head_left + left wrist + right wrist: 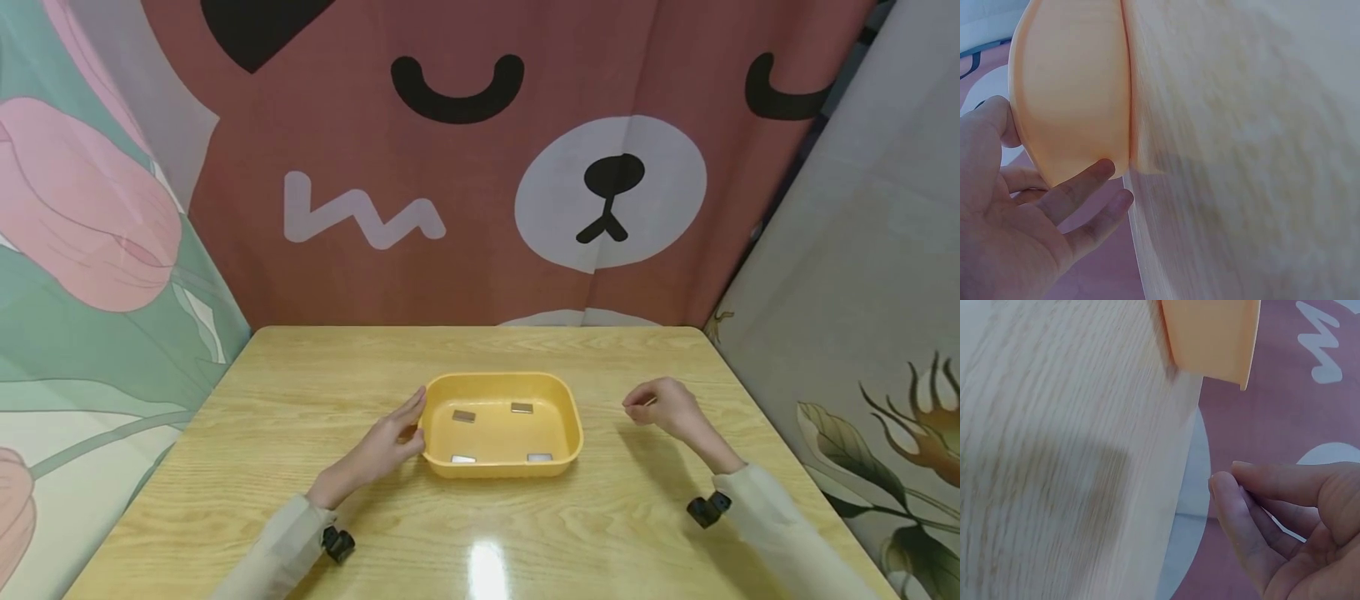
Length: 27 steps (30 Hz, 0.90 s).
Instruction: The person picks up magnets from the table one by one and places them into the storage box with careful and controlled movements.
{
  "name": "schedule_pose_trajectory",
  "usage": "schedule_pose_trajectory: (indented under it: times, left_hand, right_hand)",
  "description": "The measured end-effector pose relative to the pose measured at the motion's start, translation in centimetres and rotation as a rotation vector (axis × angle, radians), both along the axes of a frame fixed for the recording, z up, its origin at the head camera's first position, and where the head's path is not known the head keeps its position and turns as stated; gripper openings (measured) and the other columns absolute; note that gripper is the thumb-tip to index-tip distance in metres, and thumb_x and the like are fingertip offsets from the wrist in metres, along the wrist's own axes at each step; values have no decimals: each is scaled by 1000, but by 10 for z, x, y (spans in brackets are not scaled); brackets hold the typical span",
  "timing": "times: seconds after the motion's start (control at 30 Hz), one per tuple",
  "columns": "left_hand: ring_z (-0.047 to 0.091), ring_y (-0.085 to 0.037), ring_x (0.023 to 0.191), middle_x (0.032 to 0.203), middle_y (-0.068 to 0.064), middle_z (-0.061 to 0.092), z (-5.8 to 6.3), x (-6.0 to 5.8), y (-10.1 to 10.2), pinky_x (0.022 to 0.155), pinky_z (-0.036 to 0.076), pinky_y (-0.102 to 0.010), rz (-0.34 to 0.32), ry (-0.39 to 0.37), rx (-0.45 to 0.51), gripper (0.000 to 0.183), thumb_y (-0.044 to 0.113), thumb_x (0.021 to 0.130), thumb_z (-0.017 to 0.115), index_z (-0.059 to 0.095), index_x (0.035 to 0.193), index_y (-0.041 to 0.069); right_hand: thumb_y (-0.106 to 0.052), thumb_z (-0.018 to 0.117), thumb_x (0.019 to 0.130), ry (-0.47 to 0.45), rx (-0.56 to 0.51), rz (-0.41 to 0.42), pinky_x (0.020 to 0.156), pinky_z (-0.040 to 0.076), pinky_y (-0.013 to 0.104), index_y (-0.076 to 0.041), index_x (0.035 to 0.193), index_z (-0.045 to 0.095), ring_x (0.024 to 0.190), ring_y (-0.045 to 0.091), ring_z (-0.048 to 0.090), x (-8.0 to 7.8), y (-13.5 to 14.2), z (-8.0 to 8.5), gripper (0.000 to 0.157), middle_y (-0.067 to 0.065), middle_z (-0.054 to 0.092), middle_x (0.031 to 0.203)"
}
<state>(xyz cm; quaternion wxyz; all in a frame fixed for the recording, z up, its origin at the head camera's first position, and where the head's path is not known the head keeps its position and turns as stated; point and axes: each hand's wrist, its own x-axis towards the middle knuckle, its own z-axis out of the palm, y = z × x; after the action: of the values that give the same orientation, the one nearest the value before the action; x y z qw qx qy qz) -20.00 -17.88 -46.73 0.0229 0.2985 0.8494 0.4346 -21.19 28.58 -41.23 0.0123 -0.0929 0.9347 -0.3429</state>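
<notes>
A yellow plastic tray (501,472) with rounded corners rests on the wooden table. Several small flat rectangular pieces lie apart on its floor, among them a brownish piece (464,416) at the back left and a silvery piece (539,457) at the front right. My left hand (386,446) holds the tray's left end; in the left wrist view its fingers (1075,190) lie against the outer wall. To the right of the tray, my right hand (666,407) hovers above the table, fingers curled and thumb close to a fingertip. Nothing shows between those fingertips in the right wrist view.
The wooden table (300,383) extends around the tray on all sides. Behind it hangs a brown cloth (480,292) printed with a bear's face. Flower-patterned cloths hang at the left (97,350) and right (847,250). Each sleeve cuff carries a small black camera.
</notes>
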Motion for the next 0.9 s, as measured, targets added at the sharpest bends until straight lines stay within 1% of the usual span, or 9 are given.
schedule_pose_trajectory:
  times: [0.33, 0.5, 0.6, 0.77, 0.9]
  left_hand:
    - [61, -34, 116, 162, -16, 11, 0, 0, 0, 93, 53, -27, 5, 7, -4, 61, 1, 99, 53, 24, 151, -10]
    - [60, -36, 117, 162, -17, 11, -2, 0, 0, 93, 52, -28, -5, 11, -5, 60, 0, 98, 53, 24, 150, -12]
    - [61, -36, 115, 161, -17, 11, -2, 1, 1, 93, 53, -27, -5, 14, -4, 60, 0, 98, 54, 25, 149, -12]
    - [63, -32, 113, 162, -14, 12, -3, 0, 1, 91, 53, -25, 8, 4, 3, 61, 2, 98, 54, 26, 150, -9]
    - [63, -29, 113, 162, -12, 11, -2, -1, 0, 89, 53, -22, 9, -13, 9, 61, 3, 98, 54, 25, 151, -7]
  right_hand:
    - [-3, 69, 90, -21, 15, -40, 63, 59, 42, 7, 100, 72, 74, 31, 69, 4, 18, -6, 15, 8, 70, 83]
    - [-3, 70, 89, -47, 42, -73, 58, 56, 36, 7, 99, 73, 72, 28, 67, 5, 28, -13, 14, 6, 69, 82]
    - [-3, 70, 89, -59, 48, -92, 56, 55, 34, 7, 99, 73, 71, 28, 68, 5, 33, -15, 13, 6, 69, 81]
    - [-3, 70, 89, -78, 41, -112, 58, 57, 38, 7, 98, 73, 71, 27, 68, 4, 37, -17, 13, 7, 70, 81]
    - [-3, 69, 89, -78, 58, -119, 55, 55, 36, 7, 97, 73, 67, 25, 66, 4, 41, -19, 13, 5, 69, 79]
